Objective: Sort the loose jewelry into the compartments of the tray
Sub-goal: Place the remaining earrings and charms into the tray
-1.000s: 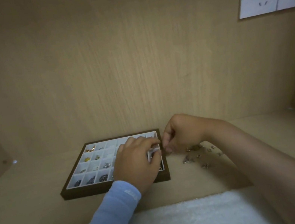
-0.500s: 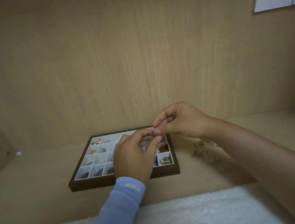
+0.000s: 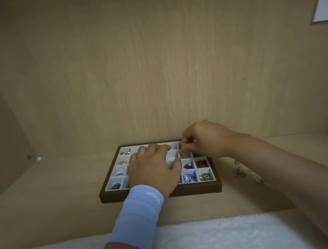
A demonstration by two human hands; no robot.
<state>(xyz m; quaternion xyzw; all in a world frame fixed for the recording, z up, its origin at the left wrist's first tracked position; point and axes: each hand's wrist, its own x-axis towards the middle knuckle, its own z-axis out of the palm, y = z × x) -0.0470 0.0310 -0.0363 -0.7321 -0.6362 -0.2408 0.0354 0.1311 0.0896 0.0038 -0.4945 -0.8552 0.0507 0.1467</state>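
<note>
Left hand [image 3: 153, 167] lies flat on the tray [image 3: 192, 190]; the right hand [image 3: 204, 141] pinches a tiny piece [image 3: 183, 150] that may miss its narrow compartment.

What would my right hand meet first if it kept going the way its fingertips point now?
Probably the white floor of a compartment near the far right of the brown wooden divided tray, just below the pinched fingertips of the right hand; depth is unclear.

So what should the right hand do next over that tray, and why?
Probably lower slightly and let go: the right hand appears to pinch a small jewelry piece right above a white compartment of the brown-rimmed tray, which the left hand rests on.
</note>
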